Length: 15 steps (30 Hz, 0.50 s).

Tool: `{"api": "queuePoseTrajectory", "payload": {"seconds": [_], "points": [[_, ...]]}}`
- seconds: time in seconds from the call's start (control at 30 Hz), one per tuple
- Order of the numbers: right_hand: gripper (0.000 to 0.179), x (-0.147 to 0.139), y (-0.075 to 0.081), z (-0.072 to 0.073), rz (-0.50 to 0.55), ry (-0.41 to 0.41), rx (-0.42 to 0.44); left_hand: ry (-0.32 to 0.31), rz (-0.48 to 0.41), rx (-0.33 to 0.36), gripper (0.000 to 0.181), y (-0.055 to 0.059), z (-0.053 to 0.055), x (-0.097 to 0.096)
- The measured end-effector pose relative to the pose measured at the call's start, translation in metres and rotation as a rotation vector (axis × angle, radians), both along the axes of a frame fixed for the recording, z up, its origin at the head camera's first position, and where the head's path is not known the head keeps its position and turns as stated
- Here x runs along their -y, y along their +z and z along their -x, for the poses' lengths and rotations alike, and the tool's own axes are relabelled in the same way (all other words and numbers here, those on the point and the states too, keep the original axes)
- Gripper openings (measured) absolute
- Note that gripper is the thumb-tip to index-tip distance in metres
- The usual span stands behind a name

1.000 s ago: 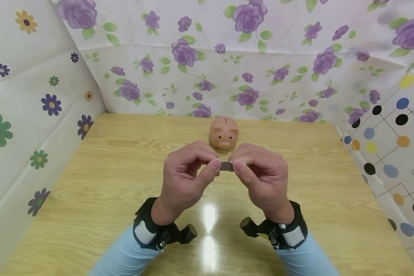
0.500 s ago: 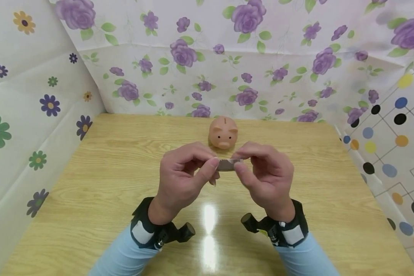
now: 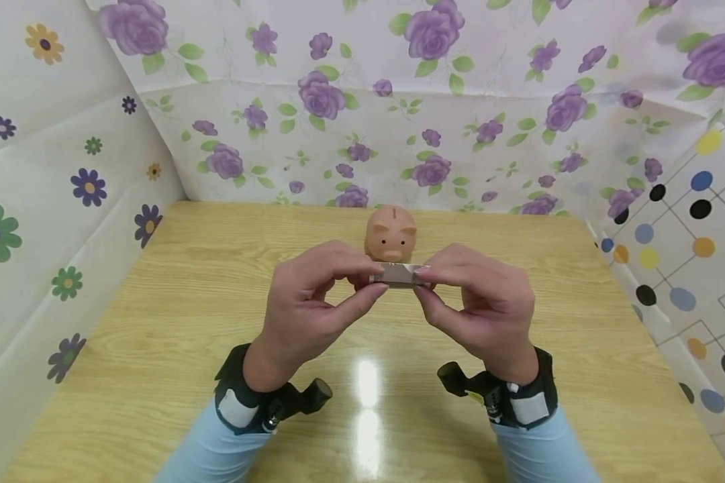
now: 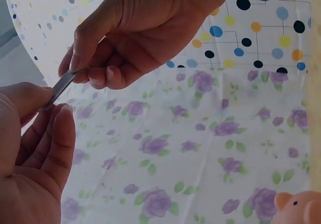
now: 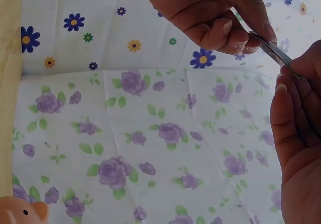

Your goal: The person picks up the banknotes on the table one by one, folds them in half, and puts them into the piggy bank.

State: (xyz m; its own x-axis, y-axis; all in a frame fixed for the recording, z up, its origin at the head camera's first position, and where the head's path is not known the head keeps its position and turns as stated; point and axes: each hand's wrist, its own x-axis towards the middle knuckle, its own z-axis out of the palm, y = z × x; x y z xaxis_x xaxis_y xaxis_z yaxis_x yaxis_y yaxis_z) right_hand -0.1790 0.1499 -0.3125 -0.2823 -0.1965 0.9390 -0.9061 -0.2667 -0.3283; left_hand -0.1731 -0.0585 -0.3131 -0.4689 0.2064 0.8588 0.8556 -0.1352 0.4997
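Note:
A small, narrow, grey folded banknote point(image 3: 397, 274) with a pale edge is stretched level between both hands, above the table. My left hand point(image 3: 314, 298) pinches its left end between thumb and fingers. The right hand point(image 3: 489, 298) pinches the other end the same way. In the left wrist view the folded banknote point(image 4: 61, 89) shows edge-on as a thin slanting strip. The right wrist view also shows the folded banknote point(image 5: 275, 52) thin and layered, with its ends hidden by fingertips. Just behind the hands stands a pink piggy bank point(image 3: 391, 235), its slot on top, facing me.
The wooden table point(image 3: 217, 268) reflects a light near its front. A purple-flowered cloth point(image 3: 362, 121) hangs behind it, a daisy-patterned cloth point(image 3: 54, 228) on the left, and a dotted cloth point(image 3: 677, 268) on the right. Both wrists carry strapped cameras.
Both hands have shifted slightly outward and up, showing more of the folded banknote between them. The right fingers loosened a little, then pinched its end again. The piggy bank stays put.

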Motion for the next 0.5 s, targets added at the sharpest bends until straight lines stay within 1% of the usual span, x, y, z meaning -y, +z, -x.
{"api": "queuePoseTrajectory", "payload": {"seconds": [0.1, 0.2, 0.5], "points": [[0.015, -0.0002, 0.0008, -0.0004, -0.005, 0.003, 0.009, 0.057, 0.037, -0.085, 0.019, 0.0032, 0.0012, 0.0027], [0.016, -0.0007, 0.0018, -0.001, -0.019, -0.004, 0.014, 0.11, 0.061, -0.13, 0.016, 0.0048, 0.001, 0.0041], [0.016, -0.0042, 0.0033, -0.0019, -0.083, -0.049, 0.047, 0.175, 0.1, -0.148, 0.013, 0.0065, -0.0009, 0.0062]]}}
